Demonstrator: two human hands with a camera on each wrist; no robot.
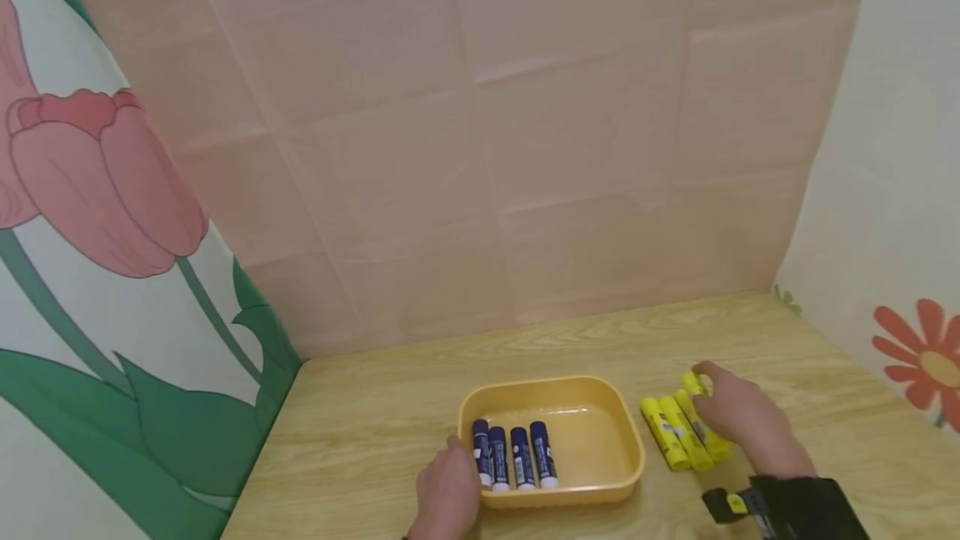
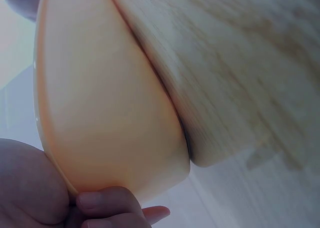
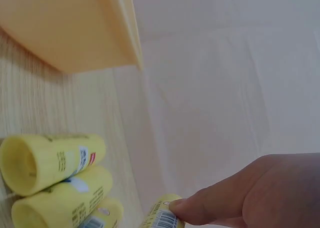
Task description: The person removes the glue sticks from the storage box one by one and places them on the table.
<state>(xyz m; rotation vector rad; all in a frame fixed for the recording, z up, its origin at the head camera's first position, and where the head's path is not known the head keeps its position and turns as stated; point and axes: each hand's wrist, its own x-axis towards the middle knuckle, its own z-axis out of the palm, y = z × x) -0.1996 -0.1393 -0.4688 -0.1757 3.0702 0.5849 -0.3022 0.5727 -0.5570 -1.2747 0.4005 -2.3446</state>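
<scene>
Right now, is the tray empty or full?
Neither: the tray holds four blue tubes at its left, with bare space to their right.

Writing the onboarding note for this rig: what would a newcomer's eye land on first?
Probably the huge pink tulip on the left wall in the head view. Next, four dark blue tubes in the left half of the orange-yellow tray, its near-left corner held by the left grip. Then the bright yellow tubes right of the tray, one pinched in the right grip.
</scene>
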